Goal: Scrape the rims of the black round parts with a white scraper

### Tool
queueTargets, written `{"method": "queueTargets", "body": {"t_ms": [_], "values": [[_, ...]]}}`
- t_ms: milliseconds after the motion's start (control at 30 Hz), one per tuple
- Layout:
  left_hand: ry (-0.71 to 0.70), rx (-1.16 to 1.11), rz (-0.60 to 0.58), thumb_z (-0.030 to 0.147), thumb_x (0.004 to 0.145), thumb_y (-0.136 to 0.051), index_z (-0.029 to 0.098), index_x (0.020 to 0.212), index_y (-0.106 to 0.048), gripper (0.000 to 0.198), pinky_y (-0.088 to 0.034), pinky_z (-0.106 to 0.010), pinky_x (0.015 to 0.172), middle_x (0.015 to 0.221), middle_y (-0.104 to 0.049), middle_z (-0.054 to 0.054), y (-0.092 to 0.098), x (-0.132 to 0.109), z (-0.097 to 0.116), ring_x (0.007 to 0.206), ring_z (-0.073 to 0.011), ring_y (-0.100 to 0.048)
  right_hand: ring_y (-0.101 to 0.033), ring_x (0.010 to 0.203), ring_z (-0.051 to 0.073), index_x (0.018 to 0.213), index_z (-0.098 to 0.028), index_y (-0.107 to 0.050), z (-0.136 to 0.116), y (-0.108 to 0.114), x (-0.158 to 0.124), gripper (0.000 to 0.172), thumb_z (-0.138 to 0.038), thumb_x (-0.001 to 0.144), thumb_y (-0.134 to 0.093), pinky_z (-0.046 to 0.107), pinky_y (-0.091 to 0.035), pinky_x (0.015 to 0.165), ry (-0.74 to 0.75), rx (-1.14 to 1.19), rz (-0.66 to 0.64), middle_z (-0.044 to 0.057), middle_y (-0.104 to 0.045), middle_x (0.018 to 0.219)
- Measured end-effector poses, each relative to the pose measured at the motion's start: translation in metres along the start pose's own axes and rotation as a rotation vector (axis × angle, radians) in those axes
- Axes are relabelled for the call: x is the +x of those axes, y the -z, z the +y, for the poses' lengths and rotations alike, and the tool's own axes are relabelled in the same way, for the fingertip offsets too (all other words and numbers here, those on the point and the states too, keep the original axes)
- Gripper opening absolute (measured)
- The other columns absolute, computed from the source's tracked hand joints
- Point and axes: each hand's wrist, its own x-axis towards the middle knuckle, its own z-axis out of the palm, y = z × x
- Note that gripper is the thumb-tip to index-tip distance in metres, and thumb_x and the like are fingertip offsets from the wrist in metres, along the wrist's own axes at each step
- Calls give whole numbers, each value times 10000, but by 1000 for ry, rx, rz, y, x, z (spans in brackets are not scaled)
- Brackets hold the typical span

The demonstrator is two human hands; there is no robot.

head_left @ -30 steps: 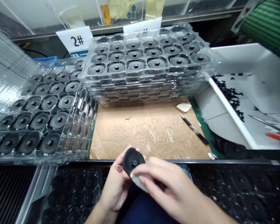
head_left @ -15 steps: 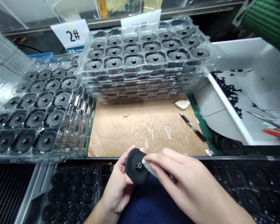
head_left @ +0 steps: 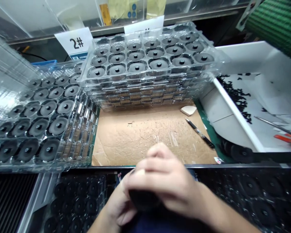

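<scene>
While both forearms reach in from the bottom edge, the right hand (head_left: 163, 181) curls half closed over the top of a black disc (head_left: 144, 200), blurred with motion, and the left hand (head_left: 120, 207) cups the disc from below. Held between them at the lower middle of the view, the disc is mostly hidden; whether either hand holds anything else cannot be made out. Beyond lies a cardboard sheet (head_left: 135, 139), then stacked clear trays (head_left: 145, 94).

Stacked clear trays (head_left: 145, 94) of black discs (head_left: 137, 67) stand behind a cardboard sheet (head_left: 135, 142) bearing a pen (head_left: 200, 133), beside a white bin (head_left: 235, 114) of black scraps (head_left: 235, 97).
</scene>
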Motion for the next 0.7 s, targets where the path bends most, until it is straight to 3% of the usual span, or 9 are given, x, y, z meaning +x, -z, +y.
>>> {"method": "queueTargets", "body": {"t_ms": [100, 167, 233, 300, 433, 600, 700], "values": [[73, -98, -182, 287, 575, -800, 211, 947, -703, 392, -547, -268, 674, 959, -724, -43, 8, 0, -2, 833, -231, -684, -556, 834, 142, 1038, -222, -634, 26, 2, -14, 219, -165, 911, -465, 288, -447, 752, -331, 26, 143, 10, -663, 902], [73, -155, -263, 326, 586, -793, 239, 1045, -662, 485, -551, -288, 706, 1045, -708, -58, 13, 0, -2, 884, -250, -680, -576, 775, 145, 1114, -250, -601, 46, -4, -32, 244, -220, 891, -507, 269, -479, 672, -577, 37, 165, 11, -643, 863], [62, -172, -282, 346, 596, -785, 240, 1067, -647, 502, -553, -286, 710, 1059, -702, -70, 15, 0, -1, 901, -250, -678, -576, 655, 135, 1191, -244, -551, 64, -18, -52, 317, -248, 878, -506, 256, -493, 587, -731, 33, 145, 3, -613, 793], [64, -186, -299, 342, 608, -776, 264, 1072, -634, 491, -554, -286, 702, 1059, -700, -69, 14, 0, 0, 907, -251, -678, -574, 633, 139, 1166, -213, -568, 76, -35, -72, 312, -246, 865, -494, 270, -506, 576, -787, -14, 155, 16, -592, 797], [101, -181, -254, 318, 619, -768, 324, 1025, -634, 428, -555, -298, 706, 1042, -708, -44, 11, 0, 4, 928, -257, -677, -596, 861, 204, 923, -183, -671, 82, -59, -99, 255, -261, 881, -432, 362, -510, 763, -808, -118, 204, 78, -568, 920], [128, -179, -179, 396, 547, -780, 321, 1048, -626, 529, -548, -322, 755, 1119, -675, -40, 15, -2, 4, 965, -266, -660, -590, 960, 252, 1067, -188, -636, 71, -68, -114, 309, -310, 791, -573, 397, -523, 780, -795, -191, 180, 107, -530, 1073], [111, -183, -186, 427, 550, -765, 330, 1067, -616, 546, -534, -329, 784, 1167, -649, -42, 18, -1, 1, 1003, -269, -641, -624, 860, 236, 1063, -170, -635, 74, -63, -112, 289, -254, 828, -488, 392, -539, 725, -774, -212, 169, 107, -553, 986]]}}
